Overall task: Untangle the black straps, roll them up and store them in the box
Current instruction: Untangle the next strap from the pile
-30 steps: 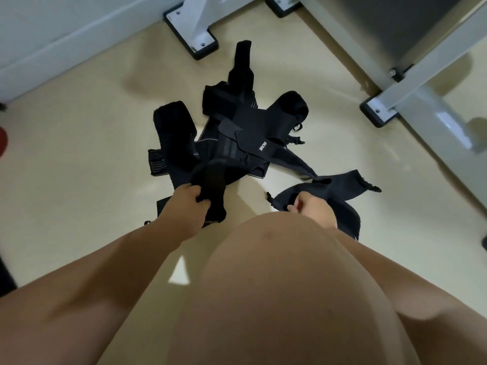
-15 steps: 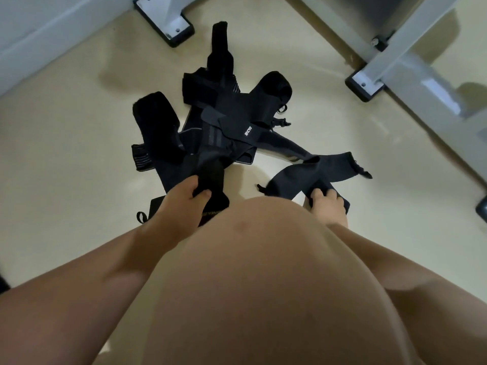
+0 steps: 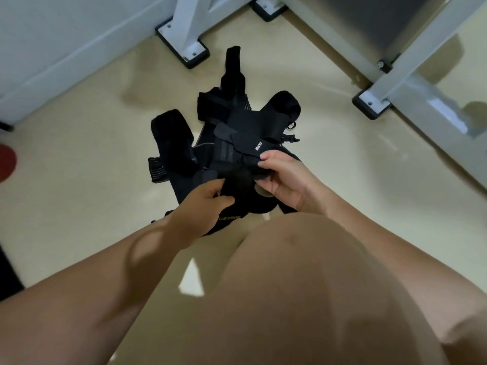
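My left hand (image 3: pixel 205 200) and right hand (image 3: pixel 286 180) both grip one strap (image 3: pixel 238 180), lifted off the tangled pile (image 3: pixel 237 127) on the floor (image 3: pixel 79 180). Probably soft, light, limp fabric, best held near its free end.

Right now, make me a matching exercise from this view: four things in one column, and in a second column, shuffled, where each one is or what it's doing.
Column one
1. left hand
2. right hand
3. red object
4. white frame foot

Column two
A. at the view's left edge
B. on the floor beyond the strap pile
C. thumb and fingers pinch the held strap below the white logo
D. fingers curl round the held strap's rolled end

Pairs: 1-D, 2-C, 3-A, 4-B
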